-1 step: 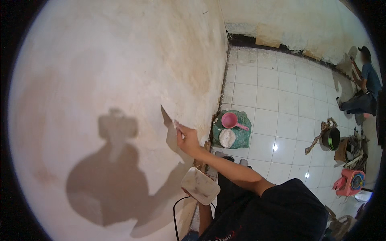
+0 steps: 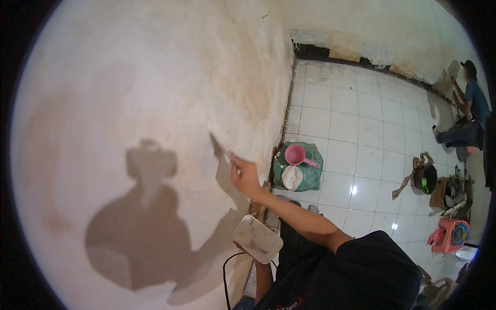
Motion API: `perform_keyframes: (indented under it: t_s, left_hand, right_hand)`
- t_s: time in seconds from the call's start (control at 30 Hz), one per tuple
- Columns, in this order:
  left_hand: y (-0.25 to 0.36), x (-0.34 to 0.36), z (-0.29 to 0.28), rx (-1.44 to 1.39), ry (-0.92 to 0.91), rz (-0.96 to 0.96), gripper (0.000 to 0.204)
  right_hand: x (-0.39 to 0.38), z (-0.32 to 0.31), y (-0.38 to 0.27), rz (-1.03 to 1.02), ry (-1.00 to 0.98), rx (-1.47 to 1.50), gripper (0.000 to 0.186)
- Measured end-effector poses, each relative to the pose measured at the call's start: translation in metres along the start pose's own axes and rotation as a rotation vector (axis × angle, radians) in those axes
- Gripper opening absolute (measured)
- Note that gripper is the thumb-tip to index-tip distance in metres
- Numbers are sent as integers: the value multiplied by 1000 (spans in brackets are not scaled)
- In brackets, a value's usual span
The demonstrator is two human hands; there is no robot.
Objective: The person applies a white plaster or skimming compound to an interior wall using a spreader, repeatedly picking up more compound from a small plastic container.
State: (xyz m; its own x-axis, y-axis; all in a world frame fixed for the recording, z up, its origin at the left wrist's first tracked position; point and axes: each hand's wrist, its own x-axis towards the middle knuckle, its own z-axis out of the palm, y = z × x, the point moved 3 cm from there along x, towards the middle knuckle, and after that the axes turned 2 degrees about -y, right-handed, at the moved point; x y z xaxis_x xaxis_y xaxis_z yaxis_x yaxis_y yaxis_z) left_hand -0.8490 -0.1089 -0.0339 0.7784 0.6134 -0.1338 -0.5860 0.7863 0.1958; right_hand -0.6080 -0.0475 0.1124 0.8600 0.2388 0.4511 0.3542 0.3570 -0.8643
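My right hand [image 2: 245, 176] is closed round the handle of a putty knife [image 2: 216, 144], its blade at the pale, stained wall [image 2: 170, 98]. The blade looks slightly blurred, and I cannot tell whether it touches the surface. Lower down, my left hand [image 2: 248, 251] holds a shallow, off-white rectangular tray [image 2: 253, 230] with greyish smears inside. The tray hides most of the left fingers. A large shadow falls on the wall left of both hands.
On the white-tiled floor, a green sheet [image 2: 310, 181] bears a pink dipper [image 2: 295, 154] and a round white lump [image 2: 292, 178]. A dark bucket [image 2: 424, 178] and a pink stool [image 2: 448, 235] stand right. A co-worker [image 2: 473, 106] works at the far wall. A black cord [image 2: 224, 276] hangs below the tray.
My right hand and the putty knife have shifted slightly to the right along the wall. The tray in my left hand has stayed in place.
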Motion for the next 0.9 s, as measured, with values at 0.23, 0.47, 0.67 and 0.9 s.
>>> perform_keyframes:
  t_s: [0.23,0.47,0.67,0.9]
  left_hand:
    - [0,-9,7,8,-19,1,98]
    - [-2,-26,-3,-16,-12,20,98]
    - [-3,-35,9,-252,8,102,101]
    - [-5,-40,-14,-246,94,121,100]
  right_hand:
    - [48,11,45,246,-21,-164,30]
    - [-37,13,-9,198,-63,38,29]
    - [-14,-61,145,627,41,76,15]
    - [22,-87,325,818,70,-78,25]
